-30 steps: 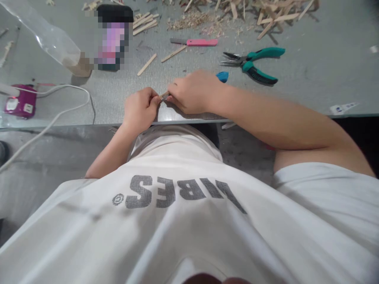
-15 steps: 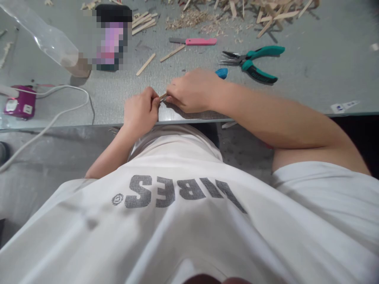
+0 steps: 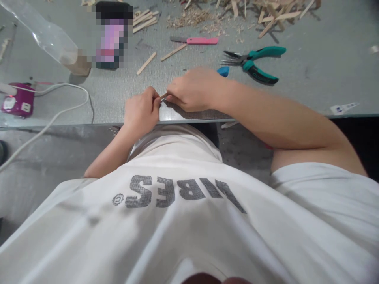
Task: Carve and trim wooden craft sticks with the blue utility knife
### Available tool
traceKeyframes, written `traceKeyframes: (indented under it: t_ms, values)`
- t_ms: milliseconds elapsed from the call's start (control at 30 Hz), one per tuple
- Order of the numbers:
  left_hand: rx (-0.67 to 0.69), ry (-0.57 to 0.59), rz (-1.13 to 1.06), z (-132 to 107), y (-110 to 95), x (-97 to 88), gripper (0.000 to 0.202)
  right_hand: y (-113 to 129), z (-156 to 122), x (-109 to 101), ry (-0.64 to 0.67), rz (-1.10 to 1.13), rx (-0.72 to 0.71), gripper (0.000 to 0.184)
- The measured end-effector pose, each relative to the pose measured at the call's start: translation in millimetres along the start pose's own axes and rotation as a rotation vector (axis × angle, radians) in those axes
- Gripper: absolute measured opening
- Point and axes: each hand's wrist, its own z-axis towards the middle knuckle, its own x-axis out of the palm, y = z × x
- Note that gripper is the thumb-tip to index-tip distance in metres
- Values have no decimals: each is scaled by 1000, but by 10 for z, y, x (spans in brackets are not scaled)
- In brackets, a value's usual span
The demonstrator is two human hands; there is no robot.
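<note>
The stick [image 3: 163,96] was apparently being worked in both hands at the table [image 3: 111,96], and the next move seemed to call for steady pressure. Your right hand [image 3: 192,90] and left hand [image 3: 141,108] made narrow pinches, the left on the stick bridging your fingertips, the right seemingly on a metal strip [image 3: 164,99] just beside it.

The thin piece [image 3: 163,97] between the left hand [image 3: 142,108] and the right hand [image 3: 194,90] is mostly covered by them, and the sliver showing is too small to identify. Beyond the right hand, a blue object [image 3: 223,71] is partly hidden; beyond the left hand, a device [image 3: 111,37] is blurred into blocks. Farther out past both, the top edge cuts off the heap of wooden sticks [image 3: 280,17] and the clear bottle [image 3: 50,37].
</note>
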Motion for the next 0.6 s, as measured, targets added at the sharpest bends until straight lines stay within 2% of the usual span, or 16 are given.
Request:
traceKeyframes:
  t_ms: [300, 600]
  values:
    - [-15, 69, 42, -9, -43, -33, 24, 49, 5, -7, -3, -3, 2, 57]
    - [58, -23, -65, -20, 34, 8, 21, 157, -28, 81, -69, 45, 100, 56]
